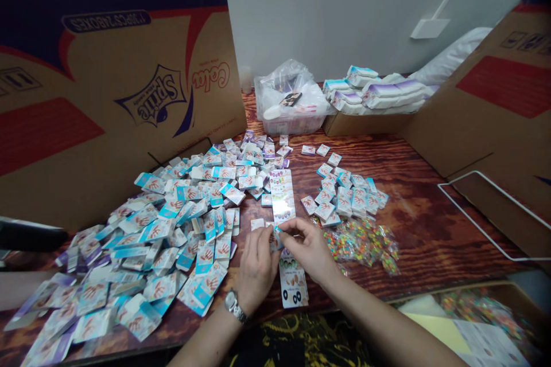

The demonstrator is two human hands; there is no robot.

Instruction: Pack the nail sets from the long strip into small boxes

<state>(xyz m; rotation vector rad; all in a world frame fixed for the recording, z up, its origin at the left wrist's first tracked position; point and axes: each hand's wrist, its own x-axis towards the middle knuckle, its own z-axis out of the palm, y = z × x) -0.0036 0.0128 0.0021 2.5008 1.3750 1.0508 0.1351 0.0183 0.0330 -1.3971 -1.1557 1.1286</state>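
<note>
Small white-and-blue cardboard box (275, 239) sits between both hands, over the long white printed card strips (282, 195) on the dark wood-grained counter (424, 206). Left hand (258, 266): fingers clamped on its side. Right hand (310, 248): thumb and fingertip pinched at its upper end. Step, judged: working the end flap; opening or closing, cannot tell. Next move calls for steady left support and light right-fingertip pressure, sparing the thin card.

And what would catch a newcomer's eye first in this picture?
Probably the heap of small boxes, on the left of the table. Behind it rises a large upside-down Sprite carton. Near the centre, the left hand and right hand meet at one small box.
</note>
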